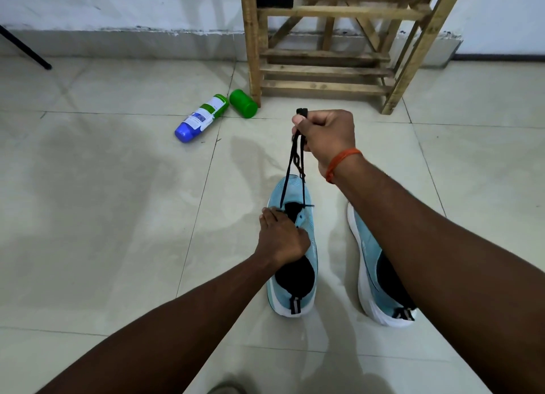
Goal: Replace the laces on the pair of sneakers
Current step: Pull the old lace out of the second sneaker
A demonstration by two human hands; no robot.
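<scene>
Fingers of the right hand are curled into a tight fist round both runs of the black lace, its doubled end poking out just above the fist; fingers of the left hand lie folded down on the eyelet area of the left sneaker, pressing it flat, w/ nothing visibly pinched in them. Below both sets of fingers spreads the floor: pale glossy tile, thin grout lines, looks slick. Beyond the right fist stands a wooden rack, rough slatted timber. To the right of the left fingers, partly under the right forearm, lies the other sneaker, same light blue knit w/ white sole and black lining, no lace seen on the part that shows. Far left of the right fist lie a white bottle w/ blue cap and a green cap, both smooth plastic cylinders on their sides. The lace is thin, flat, limp cloth, drawn taut btwn fist and lowest eyelets. Risks, as I judge: pull too hard and the shoe lifts or skids on the tile if the left hand eases; uneven pull leaves one end short; the tip may snag in an eyelet.
</scene>
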